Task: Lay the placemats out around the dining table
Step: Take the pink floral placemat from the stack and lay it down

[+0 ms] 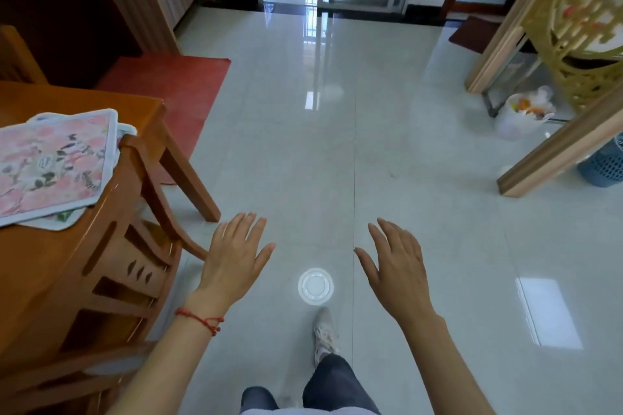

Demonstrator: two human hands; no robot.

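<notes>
Both hands (236, 256) (396, 266) empty, placemats (55, 163) stacked

Placemats (55, 163): floral stack on wooden table (141, 108), far left. Chair (111, 266) beside. Left hand (234, 258), right hand (396, 268): empty, fingers spread over tiled floor (404, 178).

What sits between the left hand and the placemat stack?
In the head view, the wooden chair backrest stands between the left hand and the placemat stack.
</notes>
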